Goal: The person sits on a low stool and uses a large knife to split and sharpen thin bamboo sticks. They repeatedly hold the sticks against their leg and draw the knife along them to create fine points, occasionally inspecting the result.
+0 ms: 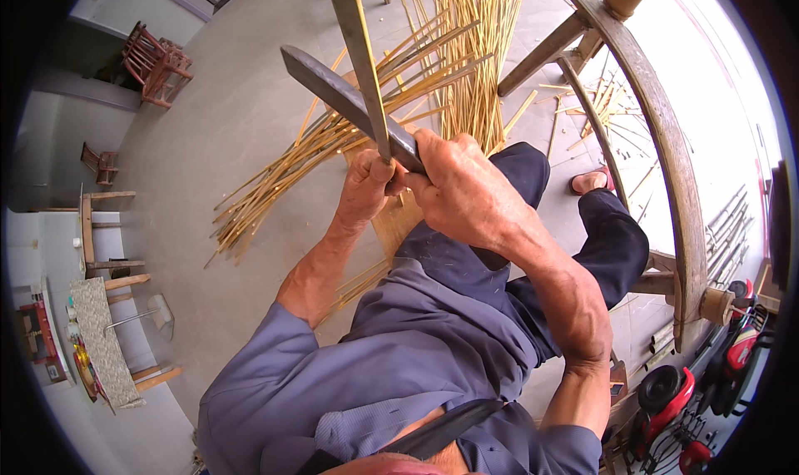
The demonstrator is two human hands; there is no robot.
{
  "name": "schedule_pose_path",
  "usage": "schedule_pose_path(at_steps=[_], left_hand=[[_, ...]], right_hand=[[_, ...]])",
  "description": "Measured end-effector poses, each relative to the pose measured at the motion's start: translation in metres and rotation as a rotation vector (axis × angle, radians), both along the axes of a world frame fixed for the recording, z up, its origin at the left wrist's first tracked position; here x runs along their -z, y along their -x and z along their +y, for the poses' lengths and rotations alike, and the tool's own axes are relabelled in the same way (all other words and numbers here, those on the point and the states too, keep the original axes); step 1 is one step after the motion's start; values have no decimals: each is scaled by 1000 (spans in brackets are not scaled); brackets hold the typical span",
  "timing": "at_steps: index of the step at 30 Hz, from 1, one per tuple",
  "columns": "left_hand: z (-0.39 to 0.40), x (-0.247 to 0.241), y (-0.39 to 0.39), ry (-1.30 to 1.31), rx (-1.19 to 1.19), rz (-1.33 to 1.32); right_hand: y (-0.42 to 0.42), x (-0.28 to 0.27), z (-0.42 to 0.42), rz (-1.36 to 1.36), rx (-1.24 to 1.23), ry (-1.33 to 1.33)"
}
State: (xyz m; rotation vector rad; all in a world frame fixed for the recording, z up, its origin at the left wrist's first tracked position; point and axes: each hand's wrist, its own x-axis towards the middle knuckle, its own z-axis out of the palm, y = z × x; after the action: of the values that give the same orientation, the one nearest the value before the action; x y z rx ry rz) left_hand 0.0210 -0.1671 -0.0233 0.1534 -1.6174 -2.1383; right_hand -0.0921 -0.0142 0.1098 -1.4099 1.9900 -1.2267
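My right hand (471,191) grips the near end of a heavy splitting knife (337,91); its handle is hidden in the fist. The dark blade points up and to the left. Between thumb and fingers, my left hand (367,182) pinches the lower end of a flat bamboo strip (361,44). That strip rises toward the top of the view and crosses the blade just above both hands, which are close together. Beyond them, a bundle of split bamboo strips (281,169) lies across a wooden plank (393,225) that runs down to my lap.
A larger pile of bamboo strips (477,51) covers the floor ahead. On the right stands a wooden frame (668,132), with bamboo offcuts (602,107) behind it. Red-and-black machines (665,391) sit at lower right. Bamboo chairs (156,66) and a cloth-covered table (106,344) are at left.
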Motion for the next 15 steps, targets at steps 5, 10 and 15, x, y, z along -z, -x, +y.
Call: schedule_pose_path(at_steps=[5,10,15], left_hand=[[10,-15,-4,36,-55,-59],[10,-16,-6,65,-14,-137],[11,-17,14,193,148,-168]], right_hand=[[3,-54,10,-33,56,176],[-6,44,1,54,-17,39],[-2,37,22,-122,95,6]])
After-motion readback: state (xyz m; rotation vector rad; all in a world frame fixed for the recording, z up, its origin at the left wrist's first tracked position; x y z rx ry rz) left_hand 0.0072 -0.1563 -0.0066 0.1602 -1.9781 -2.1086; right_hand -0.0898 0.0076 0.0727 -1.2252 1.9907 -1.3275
